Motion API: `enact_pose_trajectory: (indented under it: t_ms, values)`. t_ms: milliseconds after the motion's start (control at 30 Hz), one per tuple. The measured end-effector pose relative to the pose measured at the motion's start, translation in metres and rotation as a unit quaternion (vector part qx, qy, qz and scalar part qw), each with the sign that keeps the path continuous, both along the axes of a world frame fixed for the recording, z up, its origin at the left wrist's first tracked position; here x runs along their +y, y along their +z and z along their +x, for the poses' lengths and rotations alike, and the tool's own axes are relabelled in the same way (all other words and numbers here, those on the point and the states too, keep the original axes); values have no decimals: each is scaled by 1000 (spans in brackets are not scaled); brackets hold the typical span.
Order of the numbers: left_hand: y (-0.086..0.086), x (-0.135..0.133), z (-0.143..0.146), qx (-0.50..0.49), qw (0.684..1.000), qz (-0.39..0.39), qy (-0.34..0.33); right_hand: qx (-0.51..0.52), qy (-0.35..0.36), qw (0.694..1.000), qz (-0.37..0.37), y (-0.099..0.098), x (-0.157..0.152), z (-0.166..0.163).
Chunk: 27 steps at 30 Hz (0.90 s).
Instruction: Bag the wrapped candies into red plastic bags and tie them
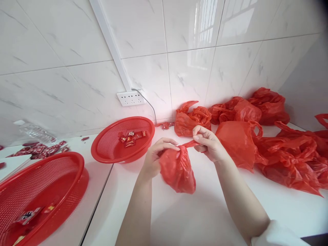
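A small red plastic bag point(183, 172) with a bulging bottom hangs between my two hands, just above the white table. My left hand point(159, 155) is closed around the bag's gathered upper left side. With thumb and fingers, my right hand point(207, 141) pinches a twisted strip at the bag's top and holds it out to the right. What the bag contains is hidden by the red plastic. Behind my left hand stands a red mesh basket point(102, 131) with several small red wrapped candies point(130, 138) in it.
Several red plastic bags point(235, 140) crowd the right side and the back along the wall. A larger red basket point(74, 164) with a few packets stands at front left. Behind it lie a clear plastic bottle point(36, 131) and red wrappers point(48, 149). A socket strip point(130, 98) sits on the wall.
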<state>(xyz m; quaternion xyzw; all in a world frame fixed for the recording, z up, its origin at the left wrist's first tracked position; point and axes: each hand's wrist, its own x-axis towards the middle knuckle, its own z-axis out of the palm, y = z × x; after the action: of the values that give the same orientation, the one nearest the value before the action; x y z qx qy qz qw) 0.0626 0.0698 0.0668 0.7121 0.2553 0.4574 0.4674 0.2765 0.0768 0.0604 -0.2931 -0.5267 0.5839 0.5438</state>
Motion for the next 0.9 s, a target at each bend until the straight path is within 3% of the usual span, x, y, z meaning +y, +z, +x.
enact_pose_trajectory:
  t_ms: [100, 333, 467, 533, 633, 733, 833, 900]
  values:
    - [7, -3, -7, 20, 1000, -5, -21, -76, -48, 995, 36, 5, -5, 14]
    - [5, 3, -28, -43, 995, 23, 92, -192, -191, 959, 86, 8, -10, 46]
    - [4, 8, -31, 35, 998, -13, 45, -268, -254, 925, 88, 1, -5, 53]
    - [1, 11, -28, 118, 992, -44, 25, -363, -254, 895, 59, -1, -3, 54]
    - [-3, 14, -22, 220, 971, -83, 33, -520, -235, 821, 20, -2, -1, 48]
    - [-6, 15, -17, 249, 963, -92, 45, -609, -224, 757, 76, -4, -3, 25]
    - [-4, 15, -16, 233, 967, -88, 57, -635, -159, 737, 168, -11, -8, -6]
    - [-3, 13, -16, 232, 967, -84, 67, -643, -112, 740, 161, -17, -10, -21]
